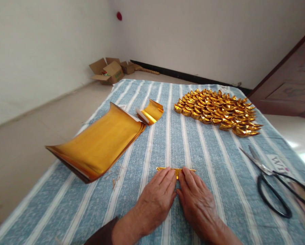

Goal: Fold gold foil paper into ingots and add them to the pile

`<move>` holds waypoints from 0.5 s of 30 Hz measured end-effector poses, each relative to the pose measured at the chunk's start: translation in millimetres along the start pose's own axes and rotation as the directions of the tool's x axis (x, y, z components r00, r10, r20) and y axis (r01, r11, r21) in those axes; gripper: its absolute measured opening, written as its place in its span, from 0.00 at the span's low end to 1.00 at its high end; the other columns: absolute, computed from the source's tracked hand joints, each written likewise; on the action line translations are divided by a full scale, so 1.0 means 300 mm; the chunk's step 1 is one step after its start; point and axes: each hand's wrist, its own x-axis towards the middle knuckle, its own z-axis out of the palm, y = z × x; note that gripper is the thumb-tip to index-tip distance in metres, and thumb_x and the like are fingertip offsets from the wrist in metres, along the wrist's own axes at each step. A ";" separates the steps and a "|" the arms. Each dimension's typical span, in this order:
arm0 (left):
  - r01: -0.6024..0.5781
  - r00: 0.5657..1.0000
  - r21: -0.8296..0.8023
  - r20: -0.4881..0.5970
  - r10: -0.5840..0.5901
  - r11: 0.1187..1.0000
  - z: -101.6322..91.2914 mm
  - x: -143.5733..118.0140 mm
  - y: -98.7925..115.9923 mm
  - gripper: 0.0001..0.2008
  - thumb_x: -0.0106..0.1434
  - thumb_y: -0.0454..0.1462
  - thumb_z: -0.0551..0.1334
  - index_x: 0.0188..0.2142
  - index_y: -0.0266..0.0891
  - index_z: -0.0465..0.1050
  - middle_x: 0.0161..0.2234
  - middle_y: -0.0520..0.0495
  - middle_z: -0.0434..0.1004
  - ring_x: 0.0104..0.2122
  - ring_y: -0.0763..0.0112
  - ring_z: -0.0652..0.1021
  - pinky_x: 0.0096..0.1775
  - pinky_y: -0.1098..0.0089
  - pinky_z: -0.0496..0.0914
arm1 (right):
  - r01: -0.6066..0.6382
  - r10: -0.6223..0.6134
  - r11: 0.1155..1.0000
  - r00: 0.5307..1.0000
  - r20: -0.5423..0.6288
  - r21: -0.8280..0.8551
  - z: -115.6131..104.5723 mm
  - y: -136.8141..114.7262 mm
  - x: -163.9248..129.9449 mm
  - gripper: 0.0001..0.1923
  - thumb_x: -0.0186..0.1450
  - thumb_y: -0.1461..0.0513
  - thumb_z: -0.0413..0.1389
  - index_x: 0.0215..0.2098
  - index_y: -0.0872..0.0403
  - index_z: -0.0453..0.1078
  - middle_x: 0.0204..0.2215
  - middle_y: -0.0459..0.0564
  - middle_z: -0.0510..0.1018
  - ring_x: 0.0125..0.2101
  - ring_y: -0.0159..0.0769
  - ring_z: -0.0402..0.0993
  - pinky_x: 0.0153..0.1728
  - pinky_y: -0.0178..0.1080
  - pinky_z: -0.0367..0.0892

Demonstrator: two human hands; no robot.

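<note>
Hands side by side on a striped cloth (218,160), left hand (156,197) and right hand (195,199) flat, fingers spread, pressing a folded gold foil strip (176,169), stack of gold sheets (98,144) left, scissors (275,180) right.

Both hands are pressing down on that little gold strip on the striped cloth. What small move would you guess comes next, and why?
Probably sliding the fingertips outward along the gold strip to sharpen its crease. The left hand and right hand lie flat on it, side by side at its middle, while both thin ends stick out uncovered. The finished gold pieces heaped beyond are all crisply folded.
</note>
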 end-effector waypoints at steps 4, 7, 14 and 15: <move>-0.002 1.000 -0.041 0.026 0.003 0.999 -0.004 0.006 0.000 0.18 0.70 0.31 0.52 0.57 0.25 0.67 0.55 0.32 0.73 0.57 0.53 0.72 0.56 0.54 0.71 | -0.026 0.026 1.000 1.000 0.008 0.018 0.002 -0.001 -0.002 0.20 0.72 0.63 0.41 0.55 0.61 0.68 0.53 0.63 0.74 0.52 0.49 0.70 0.48 0.50 0.71; 0.014 0.997 -0.060 0.071 -0.010 0.998 -0.001 0.008 -0.001 0.18 0.70 0.31 0.52 0.57 0.26 0.67 0.57 0.33 0.71 0.58 0.51 0.71 0.57 0.51 0.70 | -0.011 0.011 1.000 1.000 -0.006 0.005 0.001 0.001 0.002 0.20 0.72 0.63 0.40 0.53 0.63 0.69 0.51 0.63 0.75 0.51 0.49 0.70 0.47 0.49 0.71; 0.017 0.996 -0.065 0.093 -0.011 0.998 0.008 0.006 0.000 0.19 0.70 0.31 0.50 0.57 0.26 0.66 0.58 0.32 0.70 0.58 0.51 0.70 0.56 0.50 0.70 | 0.027 -0.027 1.000 0.999 -0.022 -0.011 -0.008 0.007 0.002 0.20 0.72 0.63 0.41 0.52 0.65 0.70 0.50 0.64 0.75 0.51 0.50 0.70 0.47 0.49 0.72; 0.014 0.996 -0.062 0.089 -0.008 0.998 0.008 0.006 0.000 0.19 0.70 0.31 0.50 0.57 0.25 0.67 0.58 0.31 0.70 0.58 0.51 0.70 0.56 0.50 0.70 | 0.031 -0.031 1.000 0.999 -0.019 -0.002 -0.009 0.008 -0.002 0.20 0.72 0.63 0.42 0.53 0.65 0.69 0.50 0.64 0.75 0.52 0.50 0.69 0.47 0.49 0.72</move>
